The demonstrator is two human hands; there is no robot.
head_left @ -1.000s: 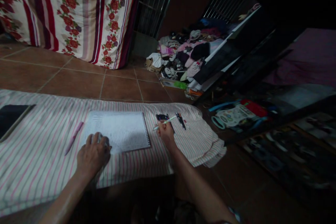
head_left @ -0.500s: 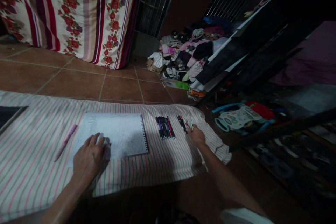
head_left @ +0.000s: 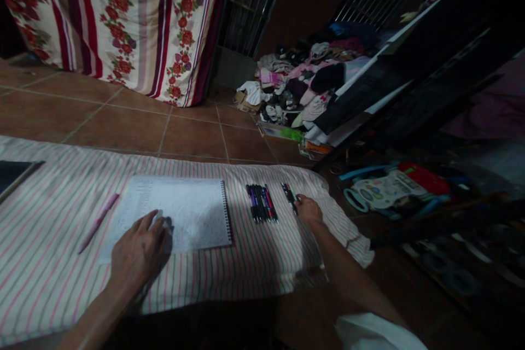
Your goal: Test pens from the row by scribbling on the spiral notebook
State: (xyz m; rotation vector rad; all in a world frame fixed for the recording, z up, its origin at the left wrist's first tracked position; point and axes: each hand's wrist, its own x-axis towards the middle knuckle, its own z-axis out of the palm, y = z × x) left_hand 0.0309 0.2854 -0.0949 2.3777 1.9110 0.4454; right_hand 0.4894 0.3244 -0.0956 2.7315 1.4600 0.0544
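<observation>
Your head camera looks forward and down from your head. It looks closely at your left hand point(head_left: 137, 254) and right hand point(head_left: 308, 210).

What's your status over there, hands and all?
Left hand on spiral notebook. Right hand at small pen bunch. Pen row lying between them.

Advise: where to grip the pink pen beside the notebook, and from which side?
Likely mid-barrel on the pink pen, pinching from above with the left hand. It lies flat and diagonal on the striped sheet, with nothing on top of it, so both long sides look free. Come from its left, since the notebook sits close on its right.
</observation>
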